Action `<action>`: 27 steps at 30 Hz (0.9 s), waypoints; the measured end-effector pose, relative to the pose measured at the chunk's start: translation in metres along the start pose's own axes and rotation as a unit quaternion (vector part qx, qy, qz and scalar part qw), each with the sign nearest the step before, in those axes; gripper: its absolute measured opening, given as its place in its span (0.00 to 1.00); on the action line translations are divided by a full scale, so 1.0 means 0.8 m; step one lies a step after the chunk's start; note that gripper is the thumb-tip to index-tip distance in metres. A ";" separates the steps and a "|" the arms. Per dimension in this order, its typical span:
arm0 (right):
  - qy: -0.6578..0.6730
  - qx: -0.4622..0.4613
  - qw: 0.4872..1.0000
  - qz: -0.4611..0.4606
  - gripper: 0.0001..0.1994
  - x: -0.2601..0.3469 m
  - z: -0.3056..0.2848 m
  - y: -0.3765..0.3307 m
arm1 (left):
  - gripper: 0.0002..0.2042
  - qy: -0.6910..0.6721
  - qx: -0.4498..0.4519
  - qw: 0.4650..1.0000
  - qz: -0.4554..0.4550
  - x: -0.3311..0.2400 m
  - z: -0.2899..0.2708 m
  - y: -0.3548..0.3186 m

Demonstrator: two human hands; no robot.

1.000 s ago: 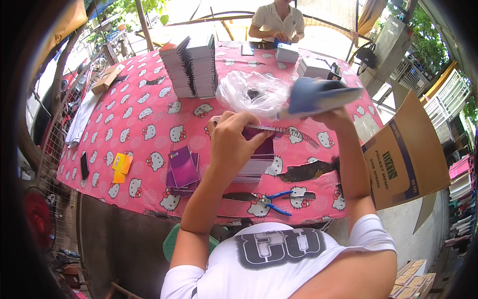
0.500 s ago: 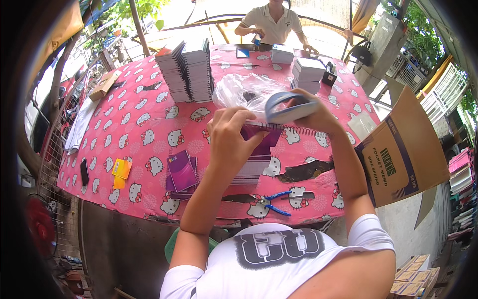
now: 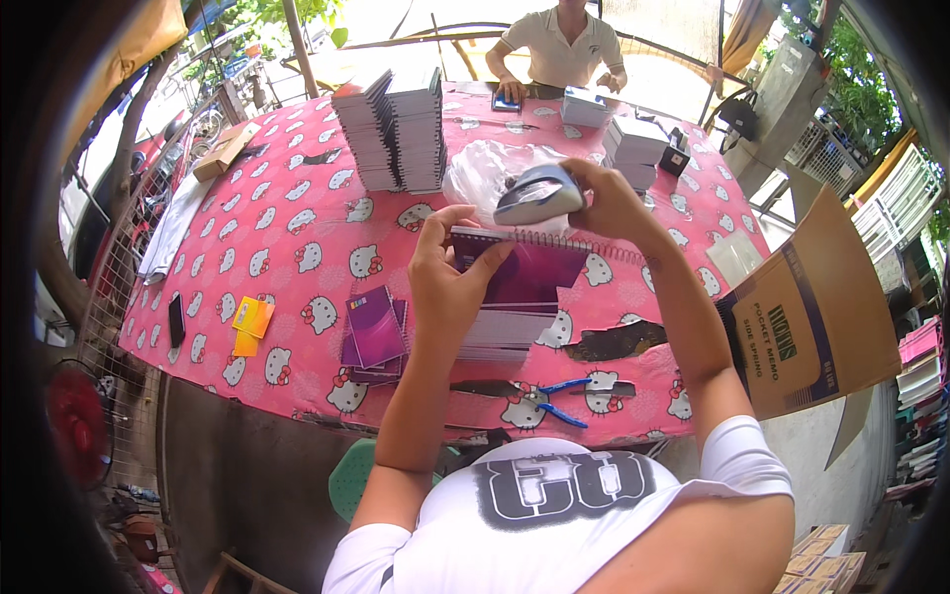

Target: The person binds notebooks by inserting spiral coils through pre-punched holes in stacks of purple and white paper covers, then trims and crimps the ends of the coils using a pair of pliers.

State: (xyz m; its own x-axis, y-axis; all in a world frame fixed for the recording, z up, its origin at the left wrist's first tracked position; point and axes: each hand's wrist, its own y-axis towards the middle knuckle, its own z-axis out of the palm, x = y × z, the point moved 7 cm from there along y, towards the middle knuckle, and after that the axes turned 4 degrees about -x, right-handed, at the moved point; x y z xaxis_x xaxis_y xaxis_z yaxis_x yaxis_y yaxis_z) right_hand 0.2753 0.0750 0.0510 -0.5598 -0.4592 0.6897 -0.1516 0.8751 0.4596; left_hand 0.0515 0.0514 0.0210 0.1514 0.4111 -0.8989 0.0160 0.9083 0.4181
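Observation:
A purple-covered notebook is gripped at its upper left edge by my left hand, thumb in front and fingers behind. A wire spiral coil runs along its top edge and sticks out past the right corner. Closed around a grey, rounded handheld tool with a loop-shaped handle, my right hand holds it just above the coil. Contact between tool and coil cannot be made out. Under the notebook lies a stack of thick paper blocks, partly covered by it.
Blue-handled pliers lie near the front edge. Purple notebooks sit to the left, tall notebook stacks behind. A plastic bag lies beyond my hands, an open carton stands right. Across the table is another person.
The notebook, tool and both hands have shifted left over the table, and the tool has turned. The other person's hand has lowered to a small dark item. The head view has shifted slightly.

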 end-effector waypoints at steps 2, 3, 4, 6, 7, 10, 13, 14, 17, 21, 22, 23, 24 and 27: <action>0.032 0.026 0.998 -0.050 0.29 0.007 0.001 0.014 | 0.22 -0.029 -0.010 1.000 -0.001 0.004 -0.008 -0.003; 0.156 0.082 0.982 -0.061 0.29 0.014 0.002 0.015 | 0.23 -0.043 -0.015 0.999 -0.001 0.007 -0.012 -0.003; 0.159 0.079 0.984 -0.022 0.30 0.020 0.008 0.007 | 0.22 -0.064 -0.011 0.998 -0.003 0.010 -0.014 -0.005; -0.044 0.032 0.998 -0.038 0.28 0.022 0.014 0.010 | 0.21 -0.106 -0.004 0.994 -0.008 0.014 -0.016 -0.005; -0.111 -0.009 0.994 -0.007 0.27 0.007 0.007 0.009 | 0.21 -0.096 0.005 0.995 -0.011 0.013 -0.014 -0.005; -0.295 -0.110 0.945 0.085 0.24 -0.059 -0.022 -0.012 | 0.19 -0.061 0.017 0.998 -0.008 0.008 -0.011 -0.004; -0.400 -0.105 0.886 0.207 0.22 -0.155 -0.012 -0.097 | 0.16 -0.052 0.051 0.997 -0.032 0.012 -0.002 -0.002; -0.455 -0.086 0.860 0.214 0.21 -0.202 -0.006 -0.137 | 0.16 -0.080 0.083 0.991 -0.063 0.017 0.007 0.000; -0.367 0.022 0.888 0.277 0.22 -0.246 0.010 -0.204 | 0.13 -0.099 0.087 0.987 -0.086 0.027 0.006 -0.002; -0.201 -0.163 0.940 0.221 0.20 -0.197 -0.098 -0.137 | 0.10 -0.077 0.053 0.996 -0.012 0.025 0.001 -0.005; -0.202 -0.194 0.950 0.138 0.20 -0.055 -0.087 -0.084 | 0.10 -0.069 0.012 0.998 0.007 0.020 -0.013 -0.010; -0.253 -0.274 0.927 -0.042 0.19 0.021 -0.096 -0.067 | 0.10 -0.078 0.003 0.997 0.028 0.003 -0.001 -0.010; -0.298 -0.252 0.916 -0.087 0.24 0.069 -0.068 -0.048 | 0.09 -0.078 -0.017 0.996 0.049 -0.005 0.000 -0.012; -0.467 -0.176 0.852 -0.160 0.49 0.139 0.026 -0.009 | 0.10 -0.020 0.011 0.997 0.076 -0.003 0.009 -0.010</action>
State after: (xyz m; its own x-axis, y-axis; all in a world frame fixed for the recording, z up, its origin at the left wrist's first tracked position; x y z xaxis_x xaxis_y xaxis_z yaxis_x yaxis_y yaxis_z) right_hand 0.1969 0.0204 0.1126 -0.9645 -0.2002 -0.1723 -0.2564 0.5525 0.7931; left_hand 0.0580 0.0423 0.0209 0.1938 0.5391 -0.8196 0.0118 0.8341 0.5515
